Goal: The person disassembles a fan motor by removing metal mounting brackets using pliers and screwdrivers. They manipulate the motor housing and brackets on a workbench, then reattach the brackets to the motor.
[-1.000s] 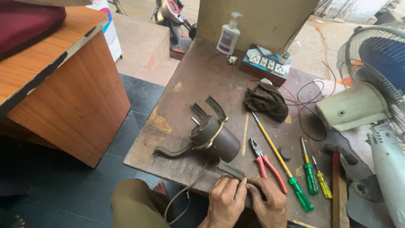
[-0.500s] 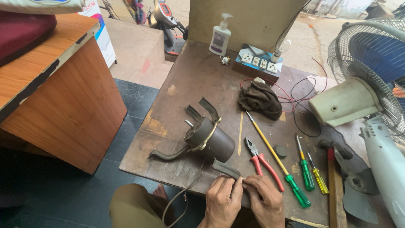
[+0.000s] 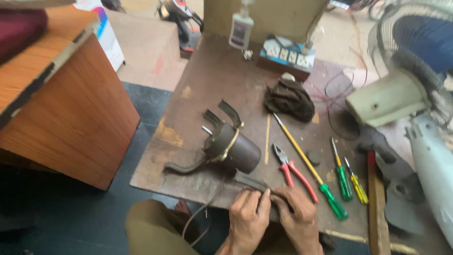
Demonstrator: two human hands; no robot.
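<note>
A flat dark metal strip (image 3: 252,182) lay at the near edge of the bench (image 3: 212,80), just in front of the dark cylindrical motor housing (image 3: 233,148), and both hands pinched it there. The left hand (image 3: 248,219) had its grip closed on the strip, fingertips pressed down on its top face; the right hand (image 3: 297,219) gripped the end nearer the red-handled pliers (image 3: 292,170), though what its fingers covered could not be made out. To do this well, it seemed wise to keep the strip flat against the bench edge, hold it close to the working point, and steady the wrists so it would not twist. A cable ran from the housing over the near edge toward the person's lap. Farther right lay a long yellow-shafted screwdriver with a green handle (image 3: 309,170), two smaller green and yellow screwdrivers (image 3: 347,177), and a small dark disc (image 3: 314,157). Toward the far edge sat a crumpled brown rag (image 3: 289,100), a socket strip (image 3: 283,55) and a pump bottle (image 3: 240,28); a fan (image 3: 406,80) stood at the right edge.
</note>
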